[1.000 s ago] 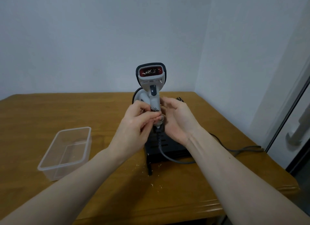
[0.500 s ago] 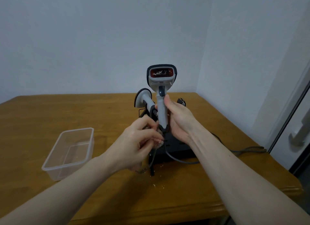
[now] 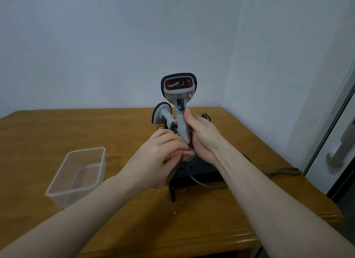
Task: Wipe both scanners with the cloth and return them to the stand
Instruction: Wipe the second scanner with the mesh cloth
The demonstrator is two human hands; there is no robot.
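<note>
Upright, grey scanner [image 3: 181,111], speckled window

At frame centre, the left hand [image 3: 161,157] covered most of the cloth [image 3: 189,157] and the raised scanner's [image 3: 179,96] handle base. The second scanner [image 3: 161,113] and the stand [image 3: 199,167] sat partly hidden behind both hands. The desk [image 3: 57,132] ran off the left edge.

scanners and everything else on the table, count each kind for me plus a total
barcode scanners: 2, one held, one behind it
cloth: 1
black stand: 1
clear plastic container: 1
total: 5
</note>
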